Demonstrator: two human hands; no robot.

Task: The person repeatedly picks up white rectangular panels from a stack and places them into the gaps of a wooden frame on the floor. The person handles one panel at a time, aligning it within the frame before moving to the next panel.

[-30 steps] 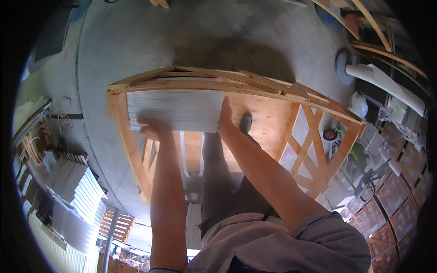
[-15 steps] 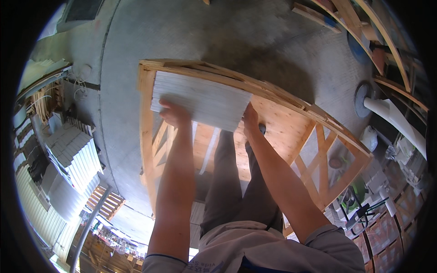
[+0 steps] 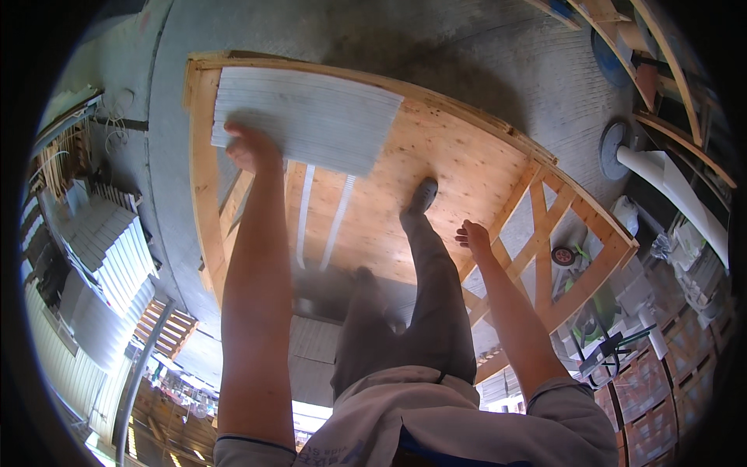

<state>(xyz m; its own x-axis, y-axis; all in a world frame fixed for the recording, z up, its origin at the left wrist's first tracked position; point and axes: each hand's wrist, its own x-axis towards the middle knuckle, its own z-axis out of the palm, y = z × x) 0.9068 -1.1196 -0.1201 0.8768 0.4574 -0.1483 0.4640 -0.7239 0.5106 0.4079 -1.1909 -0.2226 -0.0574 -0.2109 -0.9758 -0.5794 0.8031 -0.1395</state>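
Note:
A stack of thin pale grey strips (image 3: 307, 117) lies at the far left inside a wooden crate (image 3: 204, 156), flush against its far side. My left hand (image 3: 253, 148) is at the stack's near left corner, fingers loosely bent and somewhat apart, not wrapped round anything; whether it touches the strips is hard to see. Out to the right, my right hand (image 3: 474, 236) hangs over the crate's plywood floor (image 3: 443, 156) near a slatted divider. Its fingers are apart and hold nothing.
My foot in a dark shoe (image 3: 424, 194) stands on the plywood. Two white straps (image 3: 336, 222) run down from the stack. Left are stacked pale panels (image 3: 117, 241) and a pallet (image 3: 165, 327); right, a white roll (image 3: 665, 179), curved wooden frames (image 3: 677, 86) and wrapped boxes (image 3: 638, 389).
My right hand has let go of the stack's right end and swung right and nearer. The left hand stays by the left corner. One foot now stands farther into the crate.

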